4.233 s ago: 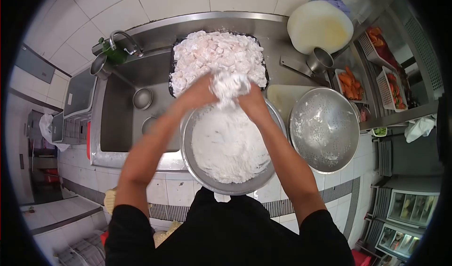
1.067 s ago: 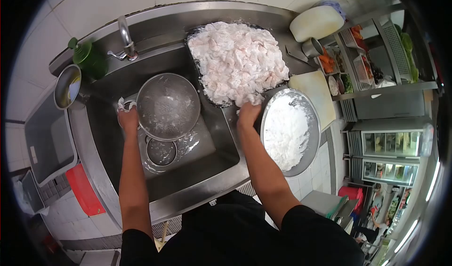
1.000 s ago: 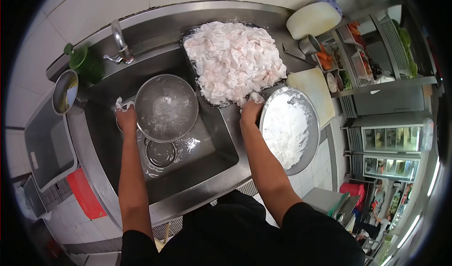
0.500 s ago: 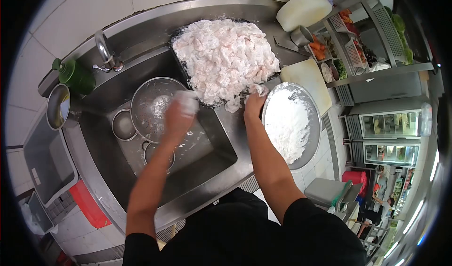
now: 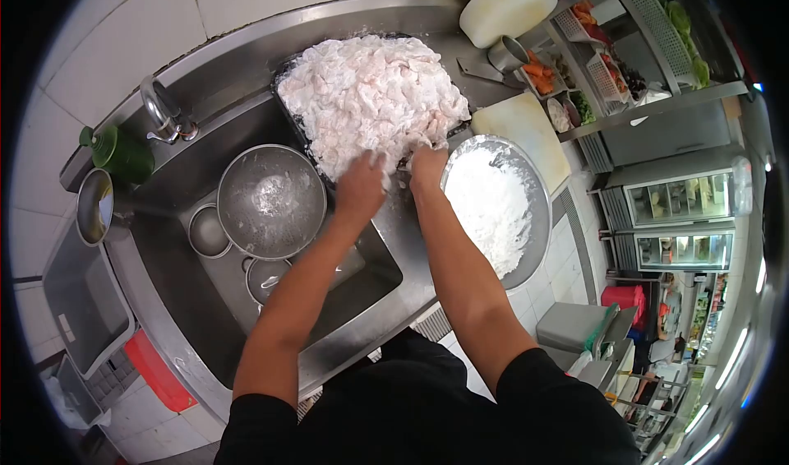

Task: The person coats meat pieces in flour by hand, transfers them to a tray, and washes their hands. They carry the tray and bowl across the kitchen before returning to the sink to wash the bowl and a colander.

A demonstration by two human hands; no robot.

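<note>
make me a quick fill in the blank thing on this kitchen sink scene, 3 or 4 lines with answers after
1. Both hands, the left hand and the right hand, touch the near edge of the heap of ____-coated pieces on the dark tray.
2. The metal colander sits inside the ____.
3. The bowl of flour lies to the person's ____ of the tray.
4. The bottle beside the tap is ____ in colour.

Missing words: flour; sink; right; green
</note>
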